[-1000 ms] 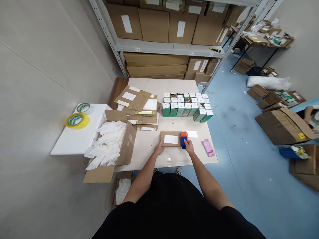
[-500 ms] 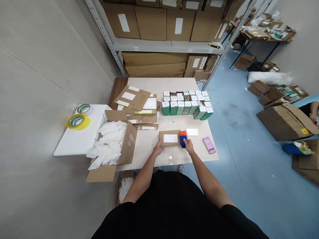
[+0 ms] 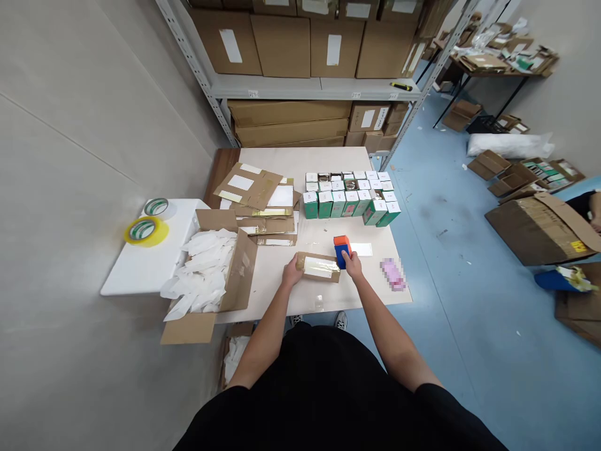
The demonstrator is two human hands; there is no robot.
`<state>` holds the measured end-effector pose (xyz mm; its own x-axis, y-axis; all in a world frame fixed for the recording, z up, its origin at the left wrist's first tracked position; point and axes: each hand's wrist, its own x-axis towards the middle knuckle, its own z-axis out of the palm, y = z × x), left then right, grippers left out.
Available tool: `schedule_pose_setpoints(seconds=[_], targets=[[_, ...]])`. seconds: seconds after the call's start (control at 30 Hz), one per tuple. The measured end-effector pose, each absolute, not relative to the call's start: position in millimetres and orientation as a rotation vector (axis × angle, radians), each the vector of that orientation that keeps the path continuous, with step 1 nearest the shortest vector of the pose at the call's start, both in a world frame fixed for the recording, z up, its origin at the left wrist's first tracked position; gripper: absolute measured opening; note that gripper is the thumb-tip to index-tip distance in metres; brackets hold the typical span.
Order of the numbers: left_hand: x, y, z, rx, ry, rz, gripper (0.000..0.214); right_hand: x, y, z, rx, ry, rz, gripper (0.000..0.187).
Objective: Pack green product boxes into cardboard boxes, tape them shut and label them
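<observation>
My left hand (image 3: 292, 274) grips the left end of a flat cardboard box (image 3: 334, 276), which is tilted up on the table. Its near face carries a white label with shiny clear tape over it. A blue and orange hand-held tool (image 3: 342, 253) is in my right hand (image 3: 353, 265), just above the box's right end; I cannot tell its exact kind. Behind this hand lies a white slip of paper (image 3: 364, 249). Further right on the table is a pink item (image 3: 393, 274), blurred out by pixels.
Green-and-white small boxes (image 3: 352, 199) stand in rows at the back right. Flattened cardboard (image 3: 267, 213) is piled at left, beside an open carton (image 3: 241, 275) of white paper. Tape rolls (image 3: 143, 230) rest on a white surface. A shelf (image 3: 286, 86) holds cartons. Another person's hand (image 3: 595, 219) shows far right.
The box has been tipped, so a taped, labelled face now shows instead of the flat top. My right hand has lifted the blue and orange tool slightly up and left.
</observation>
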<state>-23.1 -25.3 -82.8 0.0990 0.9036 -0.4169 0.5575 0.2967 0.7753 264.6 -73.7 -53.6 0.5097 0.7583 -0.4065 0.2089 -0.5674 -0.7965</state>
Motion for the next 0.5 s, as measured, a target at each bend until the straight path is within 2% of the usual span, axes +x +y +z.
schedule_pose_setpoints(seconds=[0.2, 0.33, 0.5], targets=[[-12.2, -25.5, -77.9, 1.404, 1.521, 0.332, 0.104, 263.9, -76.4, -52.4, -2.002, -0.854, 1.036, 0.047], [-9.8, -25.8, -69.4, 1.412, 1.607, 0.305, 0.099, 260.6, -89.0, -43.5, -1.784, -0.932, 0.981, 0.049], [8.7, -23.0, -42.4, 1.555, 1.654, 0.559, 0.068, 252.8, -95.7, -24.5, -1.507, -1.017, 1.123, 0.047]])
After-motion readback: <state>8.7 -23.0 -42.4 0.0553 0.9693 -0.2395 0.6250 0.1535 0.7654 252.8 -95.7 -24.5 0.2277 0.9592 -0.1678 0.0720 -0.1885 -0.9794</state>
